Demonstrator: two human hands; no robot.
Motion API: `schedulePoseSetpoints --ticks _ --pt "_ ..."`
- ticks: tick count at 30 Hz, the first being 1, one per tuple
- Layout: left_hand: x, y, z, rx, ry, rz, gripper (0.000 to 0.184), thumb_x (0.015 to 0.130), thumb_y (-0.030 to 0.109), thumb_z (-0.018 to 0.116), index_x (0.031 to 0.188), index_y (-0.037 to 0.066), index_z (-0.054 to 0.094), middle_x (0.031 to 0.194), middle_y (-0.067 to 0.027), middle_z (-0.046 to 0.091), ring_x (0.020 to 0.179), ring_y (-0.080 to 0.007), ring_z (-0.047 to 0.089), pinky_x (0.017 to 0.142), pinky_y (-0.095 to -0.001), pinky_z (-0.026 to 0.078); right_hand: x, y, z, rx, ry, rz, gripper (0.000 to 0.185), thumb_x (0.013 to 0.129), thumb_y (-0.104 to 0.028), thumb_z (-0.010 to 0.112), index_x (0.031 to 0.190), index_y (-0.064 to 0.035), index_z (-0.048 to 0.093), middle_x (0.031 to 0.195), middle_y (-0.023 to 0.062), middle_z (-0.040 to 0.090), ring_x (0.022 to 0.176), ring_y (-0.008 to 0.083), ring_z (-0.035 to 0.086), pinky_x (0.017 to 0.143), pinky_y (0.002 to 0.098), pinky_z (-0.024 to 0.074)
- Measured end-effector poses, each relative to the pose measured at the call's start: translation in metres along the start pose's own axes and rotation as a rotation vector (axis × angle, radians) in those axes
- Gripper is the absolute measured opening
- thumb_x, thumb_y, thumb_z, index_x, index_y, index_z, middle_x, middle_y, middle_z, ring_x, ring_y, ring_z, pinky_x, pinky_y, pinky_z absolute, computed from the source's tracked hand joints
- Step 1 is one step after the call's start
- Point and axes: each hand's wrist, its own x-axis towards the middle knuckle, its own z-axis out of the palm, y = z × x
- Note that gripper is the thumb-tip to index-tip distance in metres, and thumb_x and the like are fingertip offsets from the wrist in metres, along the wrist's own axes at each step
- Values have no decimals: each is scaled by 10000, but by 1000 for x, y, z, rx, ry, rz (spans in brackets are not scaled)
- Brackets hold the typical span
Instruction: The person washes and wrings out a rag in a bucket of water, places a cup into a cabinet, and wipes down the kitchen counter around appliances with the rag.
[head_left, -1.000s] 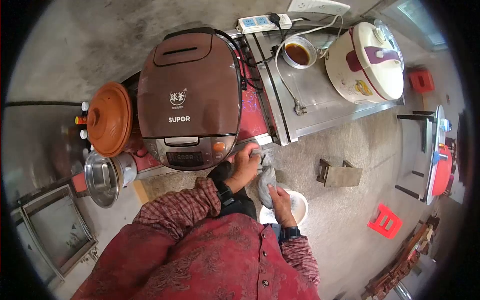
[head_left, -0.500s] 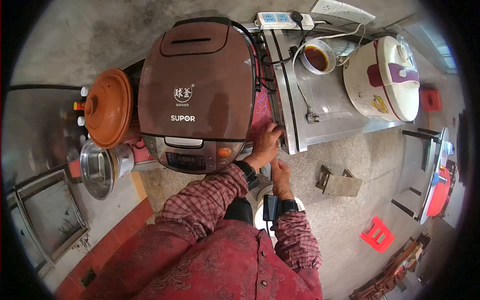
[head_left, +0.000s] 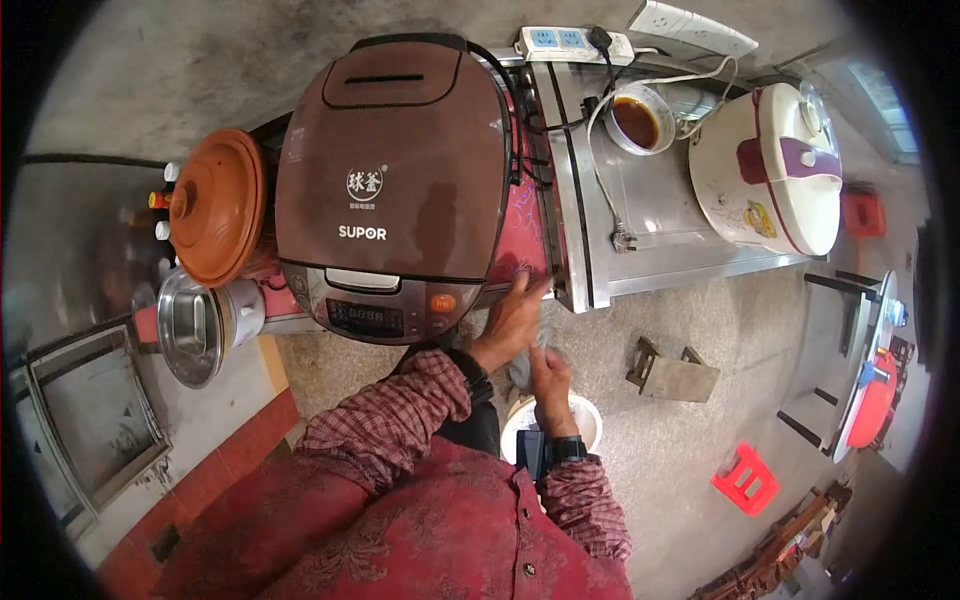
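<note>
A grey cloth [head_left: 524, 368] hangs between my two hands, partly hidden by them. My left hand [head_left: 511, 325] is at the front edge of the red-covered surface [head_left: 520, 240], just right of the brown rice cooker [head_left: 395, 160], with its fingers closed round the upper part of the cloth. Lower and to the right, my right hand [head_left: 550, 380] has its fingers closed on the cloth too. Beneath them a white bucket [head_left: 592, 425] stands on the floor, partly covered by my right wrist.
A steel counter [head_left: 650, 265] at the right bears a bowl of brown liquid [head_left: 640, 120], a plug and a white cooker [head_left: 745, 180]. A clay lid [head_left: 215, 208] and steel-lidded pot [head_left: 192, 330] are left. On the floor are a wooden stool [head_left: 675, 375] and red stool [head_left: 746, 481].
From the bucket area, the hands and cloth have moved up to the surface's edge, then slightly down and left. The view has shifted, with the brown cooker looking larger.
</note>
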Motion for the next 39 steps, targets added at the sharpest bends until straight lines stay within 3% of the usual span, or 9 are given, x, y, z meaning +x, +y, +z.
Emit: schedulePoseSetpoints --ticks 9,12,14,22,24,27,32,36,39 --pt "37 -3 22 29 134 97 291 689 -39 515 974 17 532 985 -191 453 843 -377 551 678 -461 465 24 -14 4 117 13 70 285 857 -306 558 672 -90 541 627 -58 420 555 59 340 480 243 280" --pt "16 -11 23 129 -12 89 304 708 -37 497 1003 27 533 991 -185 459 879 -371 556 707 -464 469 13 17 1 23 -43 107 297 860 -275 567 666 -54 526 634 -58 418 572 64 347 486 239 291" --pt "3 -7 15 133 33 54 347 698 -44 506 1036 35 522 982 -188 460 899 -375 553 711 -454 467 -14 -33 -2 87 -50 199 283 866 -260 562 682 -47 539 640 -63 437 574 56 354 488 234 288" --pt "43 1 17 10 151 48 343 686 -38 529 1018 49 535 999 -215 457 845 -396 546 676 -435 470 39 -18 5 217 127 107 314 875 -286 542 659 -57 542 601 -59 427 557 50 343 482 229 273" --pt "38 -6 26 162 224 141 294 718 -5 514 1006 48 542 1026 -218 461 864 -396 548 682 -445 468 39 -4 5 -46 66 53 401 869 -318 533 714 51 561 584 92 529 596 123 436 562 338 391" --pt "18 -8 21 116 56 20 297 748 22 495 1039 58 544 1073 -217 452 883 -398 551 689 -453 468 10 -5 3 -151 6 -18 319 877 -306 522 668 -69 569 608 -45 479 570 63 371 497 265 322" --pt "1 -15 10 -89 -61 8 430 694 -69 483 1110 39 517 1152 -253 409 903 -401 549 709 -458 464 -6 -11 7 66 21 75 312 882 -292 529 701 -42 576 631 -50 488 558 60 396 495 239 327" --pt "40 -5 13 -130 252 110 439 643 -67 527 1074 19 520 1113 -258 442 867 -386 562 696 -440 479 37 -18 4 92 103 37 365 868 -283 539 691 36 566 604 30 486 593 98 403 531 297 369" --pt "42 -6 14 208 215 149 319 654 -2 569 973 15 557 1029 -215 495 820 -360 571 683 -452 474 35 -18 8 38 91 38 350 872 -304 540 697 -1 561 614 -15 449 576 75 358 504 263 308"
